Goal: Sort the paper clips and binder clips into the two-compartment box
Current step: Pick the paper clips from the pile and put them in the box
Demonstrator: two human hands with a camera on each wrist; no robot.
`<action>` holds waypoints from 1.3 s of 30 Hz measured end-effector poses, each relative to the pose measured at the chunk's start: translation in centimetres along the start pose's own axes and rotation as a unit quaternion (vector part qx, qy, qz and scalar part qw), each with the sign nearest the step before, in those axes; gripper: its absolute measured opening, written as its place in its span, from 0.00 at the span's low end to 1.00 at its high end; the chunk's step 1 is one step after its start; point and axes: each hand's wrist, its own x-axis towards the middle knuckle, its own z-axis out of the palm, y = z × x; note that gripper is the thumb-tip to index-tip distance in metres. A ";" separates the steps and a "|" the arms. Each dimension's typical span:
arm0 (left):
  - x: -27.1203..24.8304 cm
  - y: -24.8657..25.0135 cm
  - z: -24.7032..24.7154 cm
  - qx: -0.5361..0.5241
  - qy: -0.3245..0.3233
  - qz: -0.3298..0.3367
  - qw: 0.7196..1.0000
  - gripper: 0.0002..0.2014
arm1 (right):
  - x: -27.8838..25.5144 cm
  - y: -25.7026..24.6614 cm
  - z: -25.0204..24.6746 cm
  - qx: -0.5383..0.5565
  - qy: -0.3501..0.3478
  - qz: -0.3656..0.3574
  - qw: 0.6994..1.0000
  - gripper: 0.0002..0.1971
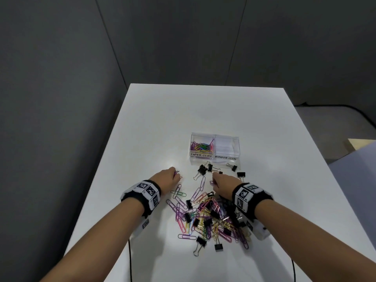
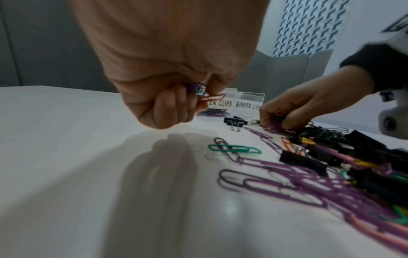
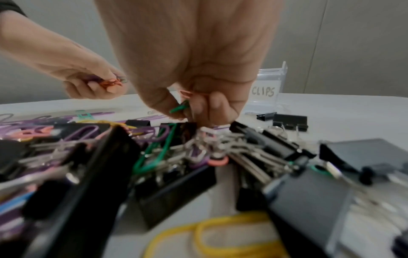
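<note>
A clear two-compartment box stands mid-table; its left half, labelled PAPER CLIPS, holds coloured paper clips, and its right half, labelled BINDER CLIPS, looks bare. A mixed pile of paper clips and black binder clips lies in front of it. My left hand hovers left of the pile, gripping a small bunch of paper clips, orange and purple among them. My right hand is down at the pile's far edge, pinching paper clips, one green and one pink.
Several binder clips lie loose just in front of the box. The white table stretches beyond the box; grey walls stand behind and to the left. Black cables hang at the near edge.
</note>
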 end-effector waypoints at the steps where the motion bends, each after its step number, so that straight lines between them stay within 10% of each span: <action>1: -0.2 -0.2 0.0 -0.004 -0.003 0.000 1.000 0.16 | -0.1 0.1 0.0 0.019 0.003 0.011 1.000 0.05; 18: -1.1 -0.1 0.2 0.116 -0.028 -0.017 0.993 0.19 | 0.2 -0.4 -1.5 0.169 0.029 -0.014 0.985 0.12; 39: 0.2 1.2 1.3 0.152 -0.058 0.062 0.985 0.12 | 0.0 -1.6 -1.1 -0.161 -0.023 -0.091 0.983 0.13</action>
